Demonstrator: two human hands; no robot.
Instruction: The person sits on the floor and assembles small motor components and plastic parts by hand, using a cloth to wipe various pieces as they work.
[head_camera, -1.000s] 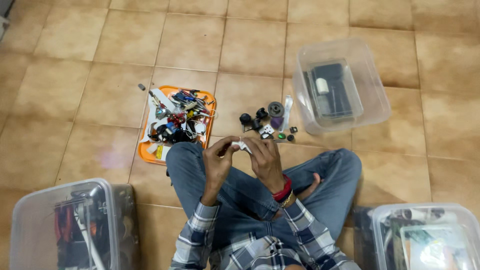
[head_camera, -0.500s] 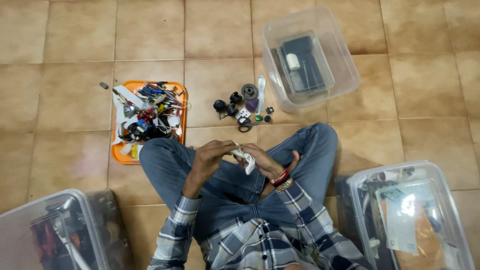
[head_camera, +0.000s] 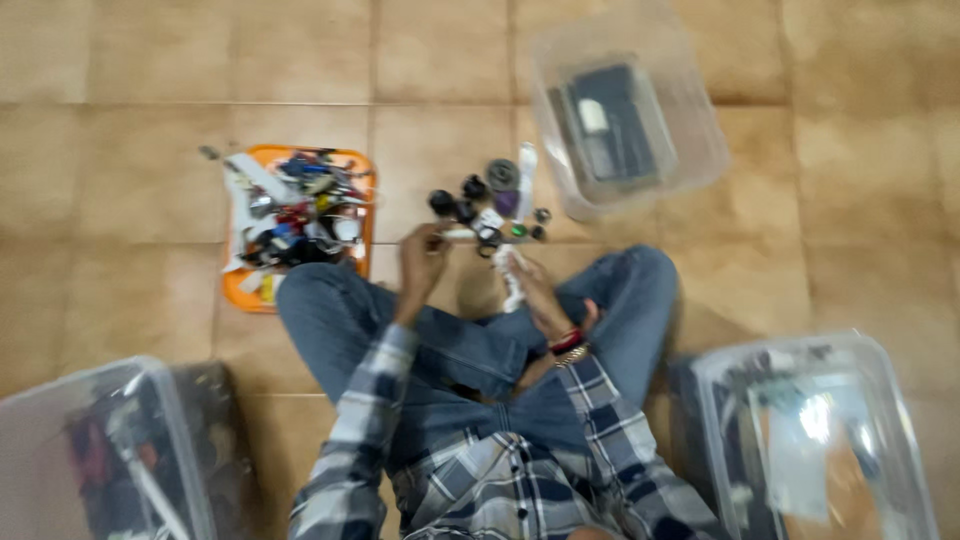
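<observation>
Grip: right hand (head_camera: 532, 290) closed around a small white part (head_camera: 510, 272), held just above the crossed legs; left hand (head_camera: 422, 252) pinches the end of a thin white stick (head_camera: 458, 235) at the floor, just beside the pile. Motion blur hides finger detail. Clear bin (head_camera: 625, 120) with dark contents sits beyond the pile, orange tray (head_camera: 352, 165) of mixed parts to the left. Small dark parts pile (head_camera: 488, 200) lies just ahead of both hands.
</observation>
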